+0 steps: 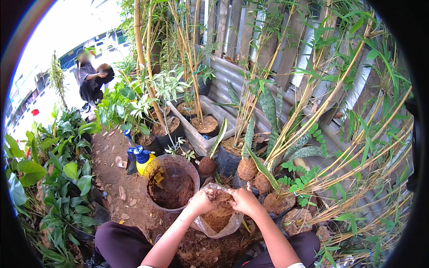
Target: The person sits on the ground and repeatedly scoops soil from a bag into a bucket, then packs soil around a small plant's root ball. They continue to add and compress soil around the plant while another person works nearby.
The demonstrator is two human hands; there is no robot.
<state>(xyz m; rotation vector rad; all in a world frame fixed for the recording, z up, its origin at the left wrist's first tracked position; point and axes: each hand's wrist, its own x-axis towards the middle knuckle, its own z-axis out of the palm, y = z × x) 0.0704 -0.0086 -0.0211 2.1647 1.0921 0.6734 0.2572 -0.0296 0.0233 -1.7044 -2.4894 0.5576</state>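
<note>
Both my soil-stained hands are at a clear plastic bag (219, 231) of brown coconut fibre, low in the middle of the view. My left hand (204, 201) has its fingers curled around some coconut fibre (221, 201) above the bag's mouth. My right hand (244, 201) grips the other side of that fibre, with one finger raised. Just left of the bag stands a clear plastic tub (171, 183) with dark brown soil inside. Behind the tub's left side is a yellow pump sprayer (144, 162) with a blue head. Fibre-covered balls (247, 170) lie beyond my right hand.
Potted bamboo (204, 124) and snake plants (268, 110) stand ahead, before a wooden fence (231, 26) and corrugated sheets (241, 83). Bamboo stems lean in from the right. Leafy plants (70, 194) line the left of the dirt path (110, 160). Another person (90, 77) squats far back left, holding a brown object.
</note>
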